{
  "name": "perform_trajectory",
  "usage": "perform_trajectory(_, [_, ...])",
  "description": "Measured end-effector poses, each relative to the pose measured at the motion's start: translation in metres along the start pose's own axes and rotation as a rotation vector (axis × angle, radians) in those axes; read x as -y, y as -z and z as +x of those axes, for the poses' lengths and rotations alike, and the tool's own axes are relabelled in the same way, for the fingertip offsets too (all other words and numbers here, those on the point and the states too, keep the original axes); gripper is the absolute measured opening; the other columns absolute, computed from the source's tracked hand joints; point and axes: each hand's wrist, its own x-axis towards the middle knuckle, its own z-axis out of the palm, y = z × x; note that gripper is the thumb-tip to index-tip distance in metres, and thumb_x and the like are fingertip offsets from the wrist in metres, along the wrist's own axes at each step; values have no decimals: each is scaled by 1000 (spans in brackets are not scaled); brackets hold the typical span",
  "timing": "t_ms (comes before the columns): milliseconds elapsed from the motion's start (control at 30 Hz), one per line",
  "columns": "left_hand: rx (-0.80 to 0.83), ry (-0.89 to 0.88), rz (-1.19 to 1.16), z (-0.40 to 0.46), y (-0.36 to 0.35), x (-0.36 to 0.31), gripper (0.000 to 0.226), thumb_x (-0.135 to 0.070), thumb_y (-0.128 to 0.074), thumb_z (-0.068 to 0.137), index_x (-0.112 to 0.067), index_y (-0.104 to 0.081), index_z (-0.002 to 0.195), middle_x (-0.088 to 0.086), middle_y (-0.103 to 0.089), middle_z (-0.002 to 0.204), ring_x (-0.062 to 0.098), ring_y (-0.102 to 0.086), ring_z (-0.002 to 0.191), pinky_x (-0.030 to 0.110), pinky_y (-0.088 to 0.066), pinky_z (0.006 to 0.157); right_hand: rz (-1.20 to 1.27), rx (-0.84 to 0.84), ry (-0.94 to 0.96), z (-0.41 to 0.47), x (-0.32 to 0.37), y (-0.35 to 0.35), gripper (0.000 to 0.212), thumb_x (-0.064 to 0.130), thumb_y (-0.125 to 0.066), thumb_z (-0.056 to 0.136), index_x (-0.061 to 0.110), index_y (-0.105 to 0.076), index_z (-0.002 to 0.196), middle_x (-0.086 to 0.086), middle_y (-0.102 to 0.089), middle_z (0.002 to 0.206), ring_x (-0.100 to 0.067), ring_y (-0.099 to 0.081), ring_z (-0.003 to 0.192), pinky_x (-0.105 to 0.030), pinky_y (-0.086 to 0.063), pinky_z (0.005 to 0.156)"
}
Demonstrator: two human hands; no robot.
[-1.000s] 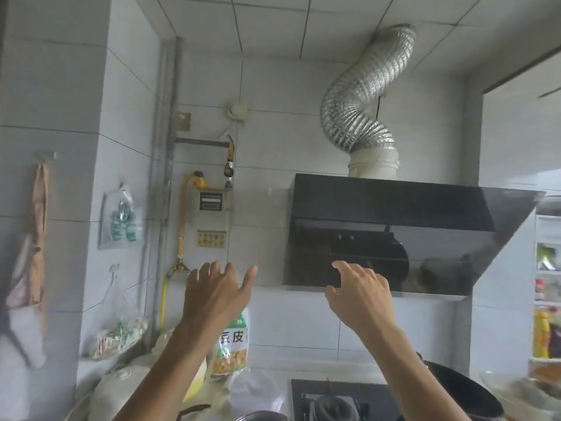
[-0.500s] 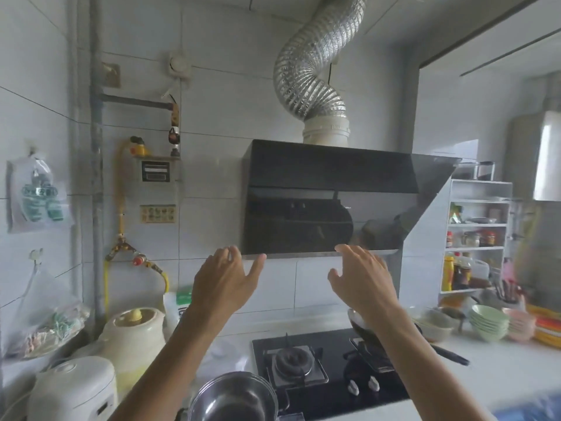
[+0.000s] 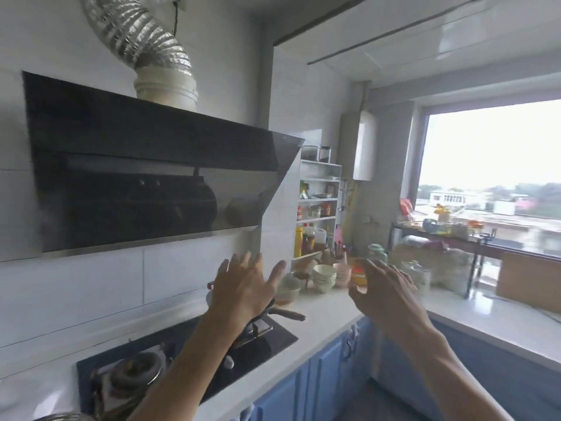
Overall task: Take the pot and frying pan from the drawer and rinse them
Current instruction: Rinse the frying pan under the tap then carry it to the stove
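Head view has swung right along the worktop [image 3: 331, 311] since a second ago: wall and gas pipe are gone, blue cabinet doors [image 3: 328, 372] and window [image 3: 491, 174] have come in. No drawer, pot or frying pan for the task shows; a dark pan handle [image 3: 288, 313] pokes out on the hob [image 3: 267, 338]. Left hand [image 3: 243, 287] and right hand [image 3: 385, 294] hang raised, fingers spread, grasping nothing. Judged: still searching, nothing fetched.
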Motion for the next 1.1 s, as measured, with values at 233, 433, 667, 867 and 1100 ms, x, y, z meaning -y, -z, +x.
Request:
perform_trajectory(233, [12,-222,-127,78,-92,-182,73,-64,-15,91,-17,-36,142,6,-39,150,24,-33,138,42,-22,115,-77,17,-187,24,-179,4,47,33,-51,88,31,-42,134,6,-53,135,-19,-54,117,-32,-44,85])
perform_trajectory(433, [80,-354,-178,126,-166,-322,70,-62,-19,93,-18,-31,145,6,-35,151,24,-27,142,41,-16,116,-146,13,-312,51,-319,7,47,34,-51,89,27,-43,135,1,-55,132,-25,-55,115,-33,-42,87])
perform_trajectory(667, [163,-491,-203,199,-258,-446,71,-63,-19,92,-18,-29,146,8,-32,153,24,-26,142,40,-18,115,-209,-22,-438,91,-459,-16,46,33,-52,89,26,-45,134,1,-57,129,-26,-56,111,-34,-41,81])
perform_trajectory(867, [224,-626,-261,281,-350,-560,71,-63,-17,92,-19,-28,146,9,-31,153,25,-25,142,44,-17,115,-307,-47,-593,137,-581,-52,48,32,-52,89,26,-44,136,0,-58,129,-23,-55,115,-33,-40,81])
perform_trajectory(1100, [270,-784,-379,374,-445,-707,60,-53,-23,96,-19,-34,144,7,-34,152,24,-26,142,41,-17,115,-366,-100,-858,187,-727,-54,45,30,-55,87,27,-49,132,-2,-62,123,-26,-57,112,-35,-42,90])
